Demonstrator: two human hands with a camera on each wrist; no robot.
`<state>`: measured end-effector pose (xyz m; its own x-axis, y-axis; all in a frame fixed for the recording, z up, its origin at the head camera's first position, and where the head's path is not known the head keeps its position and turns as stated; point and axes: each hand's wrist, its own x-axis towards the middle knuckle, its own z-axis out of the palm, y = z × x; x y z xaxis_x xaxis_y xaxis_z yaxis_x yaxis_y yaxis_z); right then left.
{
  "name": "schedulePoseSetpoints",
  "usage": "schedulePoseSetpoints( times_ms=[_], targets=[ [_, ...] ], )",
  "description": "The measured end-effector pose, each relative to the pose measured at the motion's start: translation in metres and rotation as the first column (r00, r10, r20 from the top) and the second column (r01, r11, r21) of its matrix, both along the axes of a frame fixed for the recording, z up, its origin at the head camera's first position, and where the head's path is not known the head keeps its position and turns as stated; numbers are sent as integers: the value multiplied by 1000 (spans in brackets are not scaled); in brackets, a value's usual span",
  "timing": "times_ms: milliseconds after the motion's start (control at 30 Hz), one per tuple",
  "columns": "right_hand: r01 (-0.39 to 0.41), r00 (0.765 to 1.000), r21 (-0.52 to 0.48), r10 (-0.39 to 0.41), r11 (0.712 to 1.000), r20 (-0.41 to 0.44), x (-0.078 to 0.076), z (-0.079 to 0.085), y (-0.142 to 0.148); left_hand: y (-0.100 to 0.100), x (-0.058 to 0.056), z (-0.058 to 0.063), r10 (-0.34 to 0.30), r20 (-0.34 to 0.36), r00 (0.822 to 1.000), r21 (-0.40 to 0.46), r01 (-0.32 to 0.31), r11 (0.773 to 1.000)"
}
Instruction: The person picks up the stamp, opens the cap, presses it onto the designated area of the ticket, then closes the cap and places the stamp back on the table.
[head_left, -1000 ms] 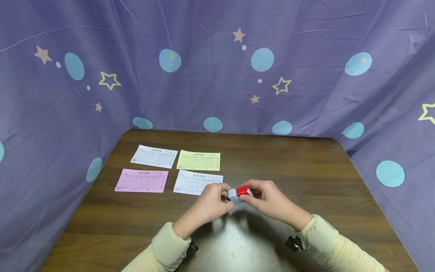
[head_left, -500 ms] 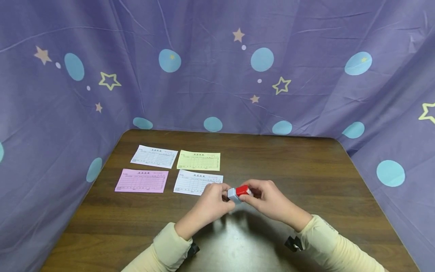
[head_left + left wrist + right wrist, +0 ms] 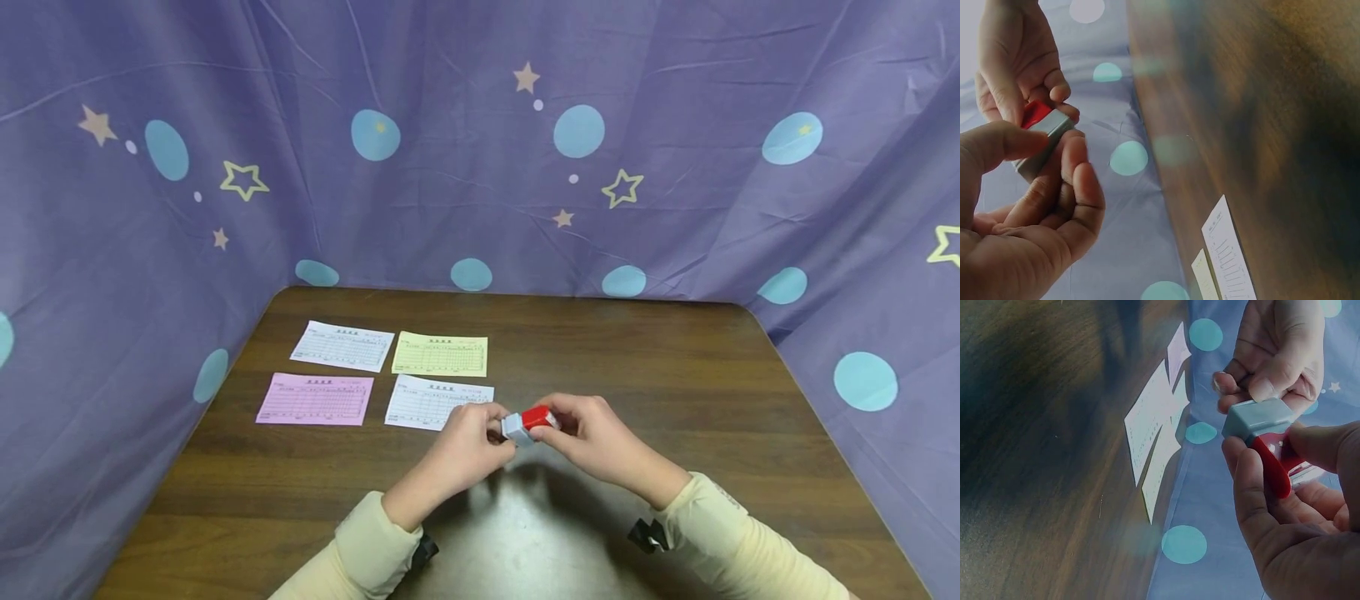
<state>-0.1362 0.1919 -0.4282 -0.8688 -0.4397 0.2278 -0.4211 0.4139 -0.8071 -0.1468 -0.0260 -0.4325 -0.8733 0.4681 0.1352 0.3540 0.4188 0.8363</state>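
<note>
A small stamp with a red body [image 3: 537,417] and a light grey cap [image 3: 516,429] is held above the table between the two hands. My left hand [image 3: 467,443] pinches the grey cap between thumb and fingers. From the other side, my right hand [image 3: 600,440] grips the red body, whose whitish end shows past the thumb. In the right wrist view, the cap [image 3: 1260,417] sits against the red part [image 3: 1274,464]. The left wrist view shows the cap [image 3: 1047,140] under the left thumb, with most of the red body hidden by the right fingers.
Printed slips lie on the wooden table [image 3: 675,367] at the left: a pink one [image 3: 315,399], a yellow one [image 3: 440,355], a white one [image 3: 342,346] and another white one [image 3: 420,402] partly behind the left hand. A purple patterned curtain [image 3: 465,192] surrounds the table.
</note>
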Motion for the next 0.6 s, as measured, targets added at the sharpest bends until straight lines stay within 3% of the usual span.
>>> schedulePoseSetpoints(
  times_ms=[233, 467, 600],
  targets=[
    [-2, 1000, 12, 2, 1000, -10, 0, -1, 1, -2, -1, 2, -7, 42, 999, 16, 7, 1000],
    [-3, 1000, 16, 3, 1000, 4, 0, 0, 3, -5, -1, 1, -13, 32, 999, -28, 14, 1000],
    [2, 1000, 29, -2, 1000, -4, -1, 0, 6, -7, 2, -1, -12, 63, 998, -83, 17, 996]
  ],
)
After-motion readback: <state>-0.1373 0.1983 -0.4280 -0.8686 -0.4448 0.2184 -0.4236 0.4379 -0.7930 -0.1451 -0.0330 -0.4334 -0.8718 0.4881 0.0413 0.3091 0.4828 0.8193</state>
